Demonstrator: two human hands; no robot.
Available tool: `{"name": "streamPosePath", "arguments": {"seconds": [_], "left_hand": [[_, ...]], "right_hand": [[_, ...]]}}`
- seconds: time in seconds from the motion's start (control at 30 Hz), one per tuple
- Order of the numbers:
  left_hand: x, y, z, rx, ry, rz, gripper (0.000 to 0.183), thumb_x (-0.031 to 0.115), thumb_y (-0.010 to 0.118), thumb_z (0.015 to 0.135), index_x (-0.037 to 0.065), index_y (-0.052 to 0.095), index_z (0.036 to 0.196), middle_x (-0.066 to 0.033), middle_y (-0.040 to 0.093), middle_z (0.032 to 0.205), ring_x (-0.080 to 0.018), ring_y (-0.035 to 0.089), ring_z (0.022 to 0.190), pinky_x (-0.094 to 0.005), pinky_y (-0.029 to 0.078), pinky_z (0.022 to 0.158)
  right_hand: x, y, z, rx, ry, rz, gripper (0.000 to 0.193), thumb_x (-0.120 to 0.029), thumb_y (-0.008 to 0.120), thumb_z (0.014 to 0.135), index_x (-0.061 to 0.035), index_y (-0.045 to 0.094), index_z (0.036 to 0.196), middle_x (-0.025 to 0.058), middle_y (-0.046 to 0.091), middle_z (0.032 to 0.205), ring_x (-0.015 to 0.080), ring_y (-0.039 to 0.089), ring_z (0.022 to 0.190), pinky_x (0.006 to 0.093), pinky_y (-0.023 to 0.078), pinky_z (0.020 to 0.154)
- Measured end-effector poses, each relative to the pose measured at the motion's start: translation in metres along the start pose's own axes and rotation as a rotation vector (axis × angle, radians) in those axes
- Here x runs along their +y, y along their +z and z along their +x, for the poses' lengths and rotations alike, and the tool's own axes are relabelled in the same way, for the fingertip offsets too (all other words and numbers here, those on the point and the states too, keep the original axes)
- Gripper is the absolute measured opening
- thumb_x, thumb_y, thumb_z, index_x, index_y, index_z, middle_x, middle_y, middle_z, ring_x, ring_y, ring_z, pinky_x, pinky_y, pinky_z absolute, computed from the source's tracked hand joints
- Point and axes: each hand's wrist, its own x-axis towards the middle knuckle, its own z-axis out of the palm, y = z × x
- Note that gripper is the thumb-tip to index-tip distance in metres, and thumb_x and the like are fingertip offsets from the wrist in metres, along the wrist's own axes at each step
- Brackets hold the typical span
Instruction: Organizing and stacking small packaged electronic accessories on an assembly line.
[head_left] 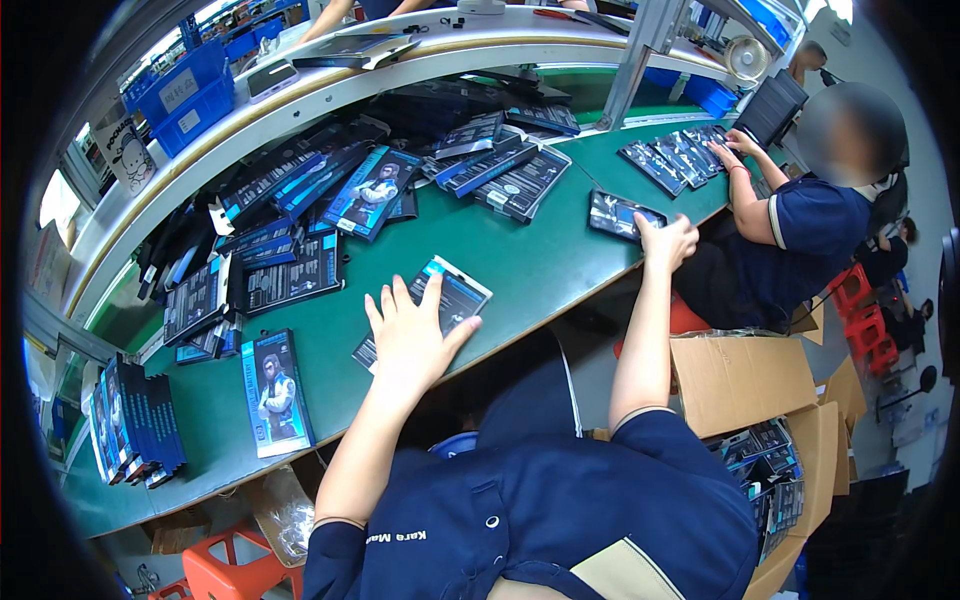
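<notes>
My left hand (412, 342) lies spread over a flat dark box (462, 292) near the table's front edge. Its fingers are apart, and the palm covers the box's middle. To the right, my right hand (669, 243) has bent fingers at the right end of a glossy dark flat package (612, 214), which rests on the table. Part of the grip is hidden. Left of my left hand, a single flat box (276, 392) with a printed figure lies face up. Beyond it, a row of similar boxes (137, 420) stands packed on edge.
A large heap of dark boxes (300, 200) fills the back of the green table (540, 262). A co-worker (815, 215) handles packages (675, 158) at the right. An open carton (745, 385) holding boxes stands at my right side. A metal post (632, 75) rises from the table.
</notes>
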Motion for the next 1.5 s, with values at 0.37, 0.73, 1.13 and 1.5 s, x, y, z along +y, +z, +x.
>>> {"name": "streamPosePath", "arguments": {"seconds": [0.37, 0.73, 1.13, 1.5], "left_hand": [[0.021, -0.026, -0.001, -0.085, 0.094, -0.121, 0.089, 0.047, 0.083, 0.060, 0.012, 0.050, 0.135, -0.0198, 0.051, 0.116, -0.0369, 0.049, 0.115, -0.0462, 0.043, 0.093], [-0.021, -0.042, -0.012, 0.373, 0.482, -0.857, 0.105, 0.032, 0.089, 0.048, 0.005, 0.041, 0.138, -0.0199, 0.047, 0.130, -0.0359, 0.050, 0.119, -0.0444, 0.043, 0.100], [-0.010, -0.071, -0.018, 0.388, 0.500, -0.413, 0.123, 0.037, 0.090, 0.046, -0.002, 0.033, 0.148, -0.0178, 0.059, 0.117, -0.0327, 0.058, 0.102, -0.0431, 0.044, 0.091], [0.011, -0.023, -0.022, 0.712, 0.006, -1.075, 0.126, 0.029, 0.096, 0.052, 0.006, 0.018, 0.148, -0.0133, 0.038, 0.133, -0.0261, 0.048, 0.118, -0.0384, 0.040, 0.101]], "right_hand": [[-0.041, -0.145, -0.045, -1.019, 0.066, 1.195, 0.044, -0.009, 0.077, 0.081, 0.0079, 0.060, 0.118, 0.0110, 0.070, 0.098, 0.0148, 0.068, 0.072, 0.0230, 0.055, 0.062], [-0.076, -0.166, -0.101, -1.540, 0.490, 1.534, 0.028, -0.011, 0.071, 0.089, 0.0000, 0.064, 0.115, 0.0025, 0.068, 0.091, 0.0029, 0.060, 0.068, 0.0170, 0.048, 0.057], [-0.109, -0.219, -0.042, -1.128, -0.521, 1.503, 0.052, 0.002, 0.075, 0.080, 0.0091, 0.056, 0.128, 0.0101, 0.066, 0.115, 0.0108, 0.060, 0.103, 0.0266, 0.050, 0.091], [-0.146, -0.241, -0.098, -0.836, -1.271, 1.347, 0.015, -0.014, 0.067, 0.088, 0.0003, 0.067, 0.094, 0.0140, 0.060, 0.115, 0.0336, 0.055, 0.109, 0.0390, 0.043, 0.097]]}}
